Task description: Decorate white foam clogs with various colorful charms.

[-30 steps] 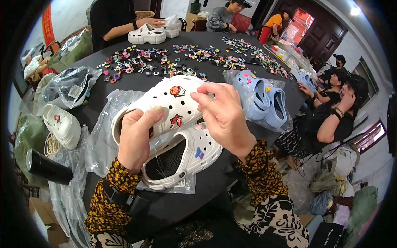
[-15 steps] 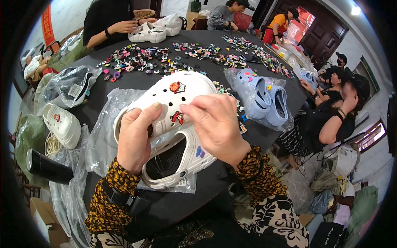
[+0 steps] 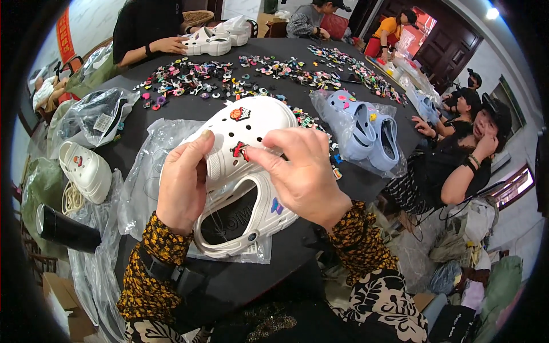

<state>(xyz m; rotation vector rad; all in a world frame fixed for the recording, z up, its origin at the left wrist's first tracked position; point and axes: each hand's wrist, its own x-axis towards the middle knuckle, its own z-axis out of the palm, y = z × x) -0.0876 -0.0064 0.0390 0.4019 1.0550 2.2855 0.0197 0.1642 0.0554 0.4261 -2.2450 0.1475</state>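
A white clog [image 3: 264, 116] is gripped at its side by my left hand [image 3: 184, 191], thumb on top and fingers underneath. It is tilted with its holed toe facing up. A basketball-hoop charm [image 3: 240, 114] sits in its upper. Lower down is a red and black shoe charm [image 3: 237, 150], whose edge my right hand [image 3: 309, 180] pinches with thumb and fingertips. Below the held clog lies a second white clog [image 3: 220, 250] with a purple-blue charm [image 3: 277, 206] on its side, resting on a clear plastic bag [image 3: 150, 197].
Many loose shoe charms [image 3: 194, 80] cover the far part of the black table [image 3: 171, 117]. At right lie blue clogs [image 3: 382, 143] in plastic. Another white clog [image 3: 86, 174] and a black cylinder [image 3: 68, 230] stand at left. Co-workers surround the table; one handles white clogs [image 3: 207, 44].
My right thumb and fingers have moved down and left onto the red charm's edge. The held clog has turned slightly. Across the table, a co-worker's white clogs have shifted a little.
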